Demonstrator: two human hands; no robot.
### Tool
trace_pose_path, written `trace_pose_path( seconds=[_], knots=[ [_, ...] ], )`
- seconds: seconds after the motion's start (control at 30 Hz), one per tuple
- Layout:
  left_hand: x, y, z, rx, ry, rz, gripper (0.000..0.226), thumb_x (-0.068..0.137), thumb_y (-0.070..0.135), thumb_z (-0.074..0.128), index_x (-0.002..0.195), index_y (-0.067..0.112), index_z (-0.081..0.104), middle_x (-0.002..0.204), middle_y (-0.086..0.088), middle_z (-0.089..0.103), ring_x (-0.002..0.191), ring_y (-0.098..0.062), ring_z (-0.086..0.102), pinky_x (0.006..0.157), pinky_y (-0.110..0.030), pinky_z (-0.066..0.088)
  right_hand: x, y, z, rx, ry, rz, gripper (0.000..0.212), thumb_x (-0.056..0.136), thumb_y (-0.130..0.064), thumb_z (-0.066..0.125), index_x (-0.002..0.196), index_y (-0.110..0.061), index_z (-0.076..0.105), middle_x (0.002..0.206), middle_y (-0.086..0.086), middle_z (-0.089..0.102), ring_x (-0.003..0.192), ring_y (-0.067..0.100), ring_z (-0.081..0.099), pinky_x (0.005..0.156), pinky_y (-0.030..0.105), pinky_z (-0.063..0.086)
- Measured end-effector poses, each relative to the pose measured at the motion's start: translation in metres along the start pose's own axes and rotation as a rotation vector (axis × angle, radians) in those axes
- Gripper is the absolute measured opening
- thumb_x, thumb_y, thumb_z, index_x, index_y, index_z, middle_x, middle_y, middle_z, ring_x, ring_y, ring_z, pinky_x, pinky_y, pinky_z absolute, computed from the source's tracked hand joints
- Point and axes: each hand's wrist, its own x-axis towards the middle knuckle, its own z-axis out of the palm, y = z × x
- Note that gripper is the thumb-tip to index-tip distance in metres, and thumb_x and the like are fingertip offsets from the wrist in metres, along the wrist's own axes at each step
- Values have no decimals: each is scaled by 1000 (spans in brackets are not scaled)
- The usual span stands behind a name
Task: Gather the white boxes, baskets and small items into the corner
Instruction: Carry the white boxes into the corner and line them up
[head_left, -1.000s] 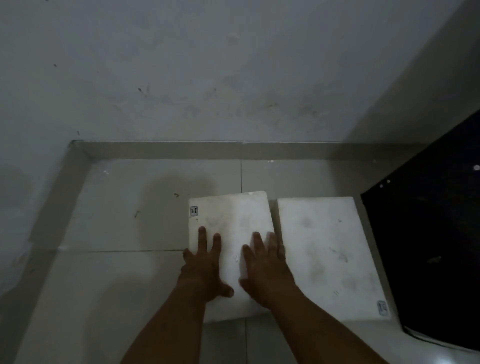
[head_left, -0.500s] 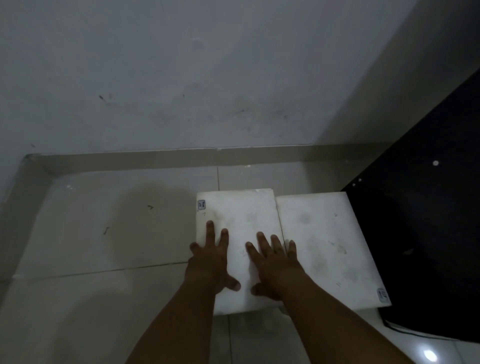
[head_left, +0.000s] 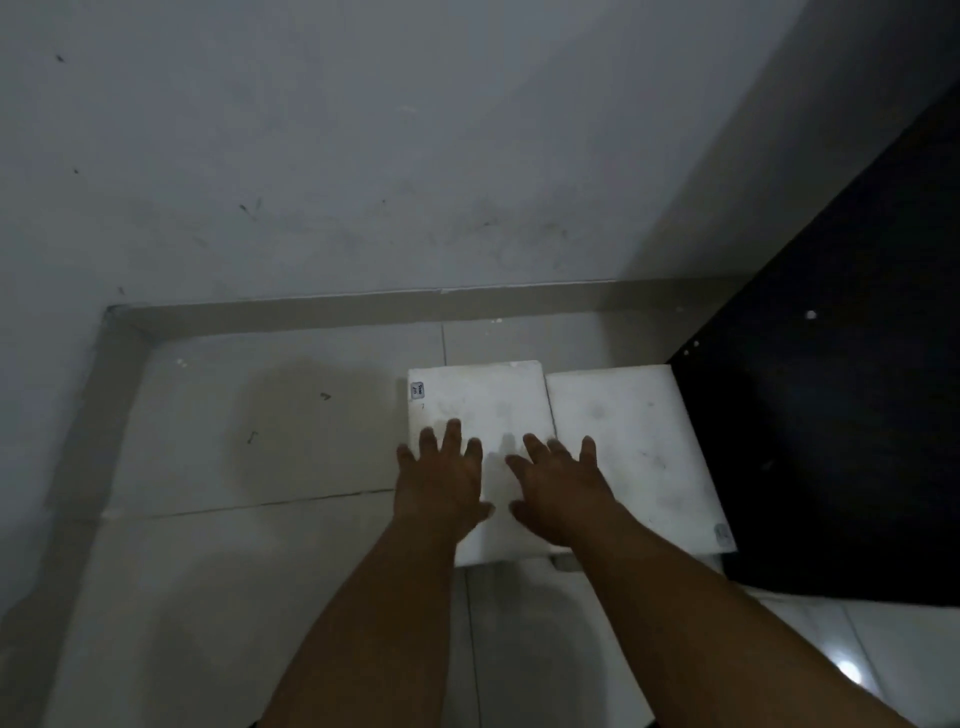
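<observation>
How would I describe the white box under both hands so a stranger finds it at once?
Find the black furniture on the right; one white box lies beside it on the floor. Yours is the next box to the left, with a small label at its far left corner.

I see a plain indoor room corner, dimly lit. A scuffed grey painted wall (head_left: 363, 156) meets pale glossy floor tiles (head_left: 234, 415) at a tiled skirting strip (head_left: 311, 309). A black furniture panel (head_left: 831, 441) stands at right. I cannot tell whether this is a home or a storeroom.
</observation>
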Motion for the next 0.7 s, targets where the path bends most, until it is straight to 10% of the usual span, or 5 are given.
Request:
trace_pose_path(
  seconds=[0.43,0.7],
  knots=[
    [-237,22,-374,-219,471,176,30,90,32,55,119,24,62,115,0,63,103,-27,61,82,-38,50,-263,-29,-329,217,580,12,36,88,-31,51,119,-17,64,108,9,66,100,33,59,84,43,50],
    [-374,36,-499,-401,811,349,25,91,39,57,110,25,66,102,6,64,91,-19,61,75,-34,50,-413,-46,-438,202,996,95,26,86,-32,55,104,-19,70,82,0,66,70,20,61,60,26,36]
  ],
)
